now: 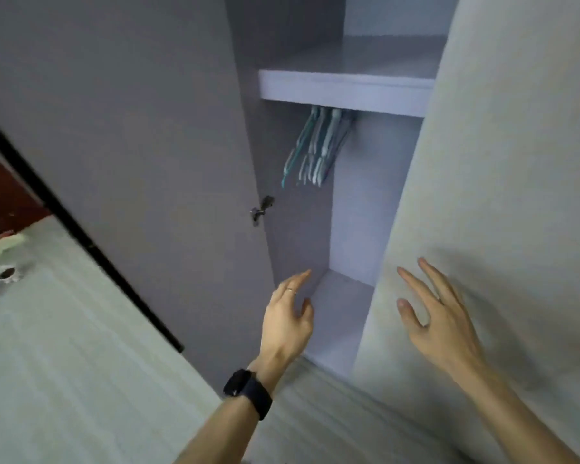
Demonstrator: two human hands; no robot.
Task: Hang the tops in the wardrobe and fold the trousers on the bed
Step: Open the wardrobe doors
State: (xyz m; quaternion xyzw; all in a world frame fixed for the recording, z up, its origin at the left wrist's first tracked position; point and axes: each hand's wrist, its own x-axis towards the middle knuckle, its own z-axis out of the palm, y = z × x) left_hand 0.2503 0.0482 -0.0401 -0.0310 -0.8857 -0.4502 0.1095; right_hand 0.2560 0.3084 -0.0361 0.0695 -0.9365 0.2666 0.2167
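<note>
The grey wardrobe (345,88) stands open in front of me. Several empty hangers (315,145), teal and white, hang bunched under its shelf. My left hand (287,316), with a ring and a black wrist watch, reaches toward the lower compartment with straight fingers and holds nothing. My right hand (432,309) is spread flat near the inner face of the right door (516,162); whether it touches the door is unclear. No tops or trousers are in view.
The left wardrobe door (131,128) is swung open toward me, a hinge (262,209) at its inner edge. A pale striped surface (64,363), likely the bed, fills the lower left. Small objects (0,262) lie at the far left edge.
</note>
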